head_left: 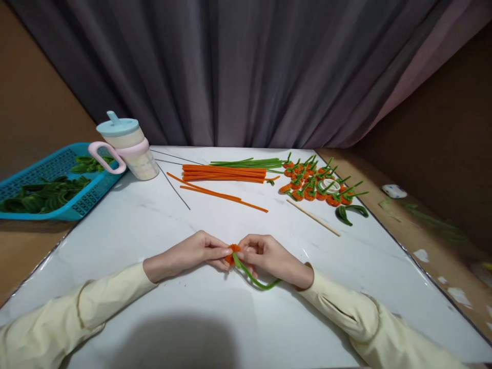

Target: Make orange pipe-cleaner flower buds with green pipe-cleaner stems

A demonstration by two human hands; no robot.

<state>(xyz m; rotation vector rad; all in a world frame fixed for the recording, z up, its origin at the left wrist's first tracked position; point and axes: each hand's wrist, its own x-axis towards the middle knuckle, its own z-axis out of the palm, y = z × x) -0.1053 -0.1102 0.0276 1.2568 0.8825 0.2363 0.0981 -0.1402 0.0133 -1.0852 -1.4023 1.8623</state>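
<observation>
An orange pipe-cleaner pumpkin (232, 249) is pinched between my two hands above the near middle of the table. A green pipe cleaner (258, 283) runs from it and curves out under my right hand. My left hand (202, 251) is closed on the orange piece from its left side. From the other side my right hand (265, 254) grips the same piece, close to where the green stem meets it; its fingertips partly hide the join. Beyond the hands lies a bundle of orange pipe cleaners (225, 173), with a few loose ones (223, 195) in front.
Green pipe cleaners (249, 163) lie behind the orange bundle. Several finished orange pieces with green stems (307, 192) cluster right, near a wooden stick (313, 218) and dark green loops (351, 212). A cup (134, 151) and a blue basket (82, 197) stand left, beside thin wires (175, 189).
</observation>
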